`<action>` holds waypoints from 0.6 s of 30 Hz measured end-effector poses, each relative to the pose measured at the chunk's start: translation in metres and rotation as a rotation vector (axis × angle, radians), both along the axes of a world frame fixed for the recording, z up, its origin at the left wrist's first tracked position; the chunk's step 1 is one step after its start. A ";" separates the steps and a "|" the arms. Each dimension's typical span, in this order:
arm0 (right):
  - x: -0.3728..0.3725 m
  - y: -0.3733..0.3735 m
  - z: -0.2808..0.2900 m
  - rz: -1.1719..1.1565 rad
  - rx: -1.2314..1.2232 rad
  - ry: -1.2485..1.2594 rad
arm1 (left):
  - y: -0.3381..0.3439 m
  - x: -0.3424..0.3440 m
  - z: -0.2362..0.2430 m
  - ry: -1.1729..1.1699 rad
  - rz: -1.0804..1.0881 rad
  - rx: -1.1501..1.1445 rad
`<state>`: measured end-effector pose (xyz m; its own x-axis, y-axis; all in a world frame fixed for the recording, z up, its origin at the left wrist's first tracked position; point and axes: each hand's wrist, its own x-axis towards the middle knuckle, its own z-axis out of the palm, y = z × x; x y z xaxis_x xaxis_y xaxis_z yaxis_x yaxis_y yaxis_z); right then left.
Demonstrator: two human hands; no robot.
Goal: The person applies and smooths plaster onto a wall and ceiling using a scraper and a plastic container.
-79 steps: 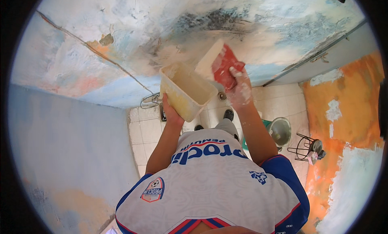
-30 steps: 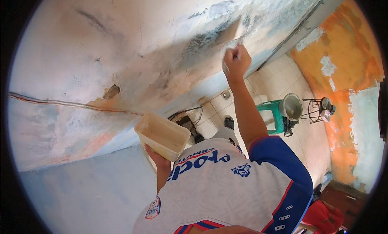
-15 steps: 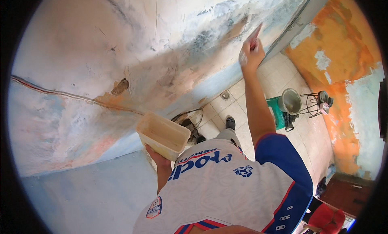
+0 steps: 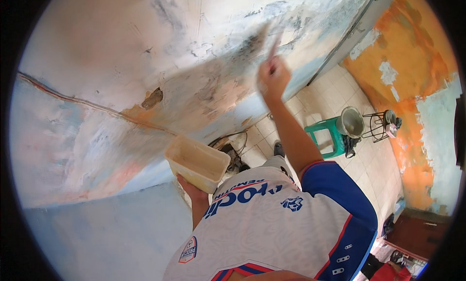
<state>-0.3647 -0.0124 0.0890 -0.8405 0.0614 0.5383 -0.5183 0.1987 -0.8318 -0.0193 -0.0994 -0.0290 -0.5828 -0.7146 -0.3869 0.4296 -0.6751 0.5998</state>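
My left hand (image 4: 190,188) is closed on a cream rectangular tub (image 4: 196,162), held by the wall at lower left. My right hand (image 4: 273,79), blurred by motion, grips a flat spreader (image 4: 275,45) against or very close to the stained, patchy wall (image 4: 204,62) ahead of me; whether its blade touches cannot be made out. An exposed cable (image 4: 73,100) runs along the wall, near a chipped patch (image 4: 153,99).
A green plastic stool (image 4: 320,141) with a grey bucket (image 4: 352,121) stands on the tiled floor, beside a black wire stand (image 4: 374,127). An orange patchy wall (image 4: 407,48) rises at right. A brown wooden surface (image 4: 424,232) and red items (image 4: 393,273) are at lower right.
Since the earliest frame the view has turned and my right hand has risen along the wall. In the last half second it has moved left and slightly down; the tub has barely moved.
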 end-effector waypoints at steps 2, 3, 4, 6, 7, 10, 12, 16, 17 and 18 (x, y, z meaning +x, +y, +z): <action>-0.054 0.013 0.004 -0.131 -0.035 0.117 | -0.002 0.012 -0.018 0.001 -0.010 0.006; -0.054 0.008 -0.005 -0.123 0.090 0.209 | -0.001 0.014 -0.019 0.011 -0.016 0.039; -0.053 -0.010 -0.023 -0.114 0.210 0.306 | -0.002 0.013 -0.020 0.027 -0.021 0.067; -0.004 -0.062 -0.042 0.003 0.283 0.491 | -0.005 0.010 -0.017 0.041 -0.010 0.062; 0.030 -0.066 -0.038 0.225 0.326 0.558 | -0.003 0.010 -0.011 0.031 -0.003 0.039; 0.107 -0.060 -0.022 0.739 0.277 0.603 | 0.001 0.010 -0.013 0.027 -0.001 -0.005; 0.081 -0.041 -0.032 0.493 0.248 0.518 | -0.001 0.011 -0.009 0.039 0.006 -0.032; -0.040 0.032 0.013 -0.153 0.095 0.128 | 0.004 0.016 -0.010 0.023 0.015 0.002; -0.076 0.049 0.006 -0.223 0.020 0.122 | 0.003 0.018 -0.013 0.008 0.018 0.015; -0.090 0.048 0.002 -0.299 0.064 0.144 | 0.003 0.022 -0.017 0.025 0.019 0.035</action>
<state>-0.4550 0.0360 0.0914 -0.7055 0.2558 0.6609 -0.5404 0.4091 -0.7353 0.0022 -0.0964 -0.0458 -0.5792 -0.7118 -0.3972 0.4573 -0.6871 0.5645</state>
